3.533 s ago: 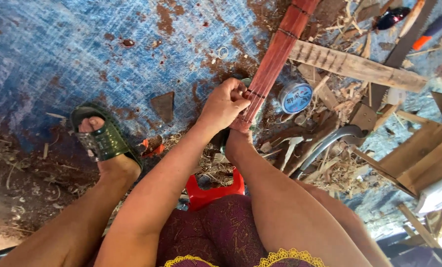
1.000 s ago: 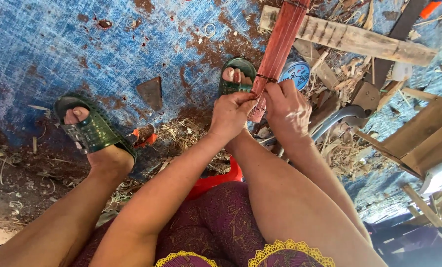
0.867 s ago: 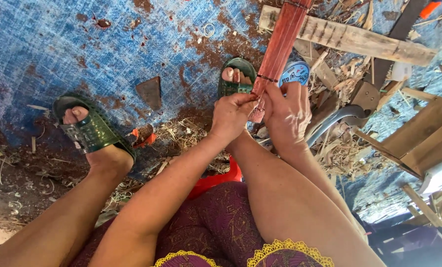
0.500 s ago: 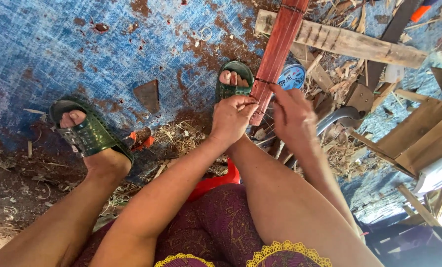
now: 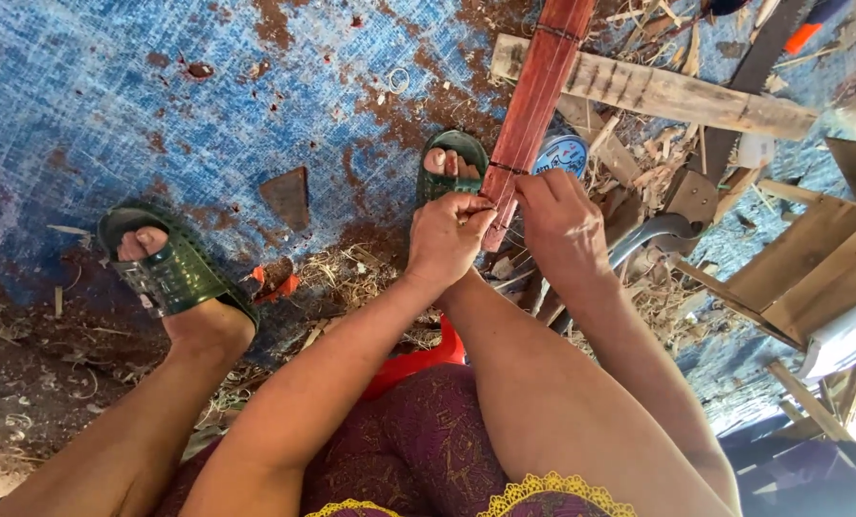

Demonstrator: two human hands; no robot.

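Btwn both hands' fingers, red slat bundle

Red-brown slat bundle, dark green sandals, blue tarp w/ rust patches, maroon gold-print skirt.

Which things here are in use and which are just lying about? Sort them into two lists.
In use:
left hand
right hand
bundle of red strips, gripped at its lower end by both hands

Lying about:
wooden plank
round blue tin
triangular shard
wood shavings
blue tarp
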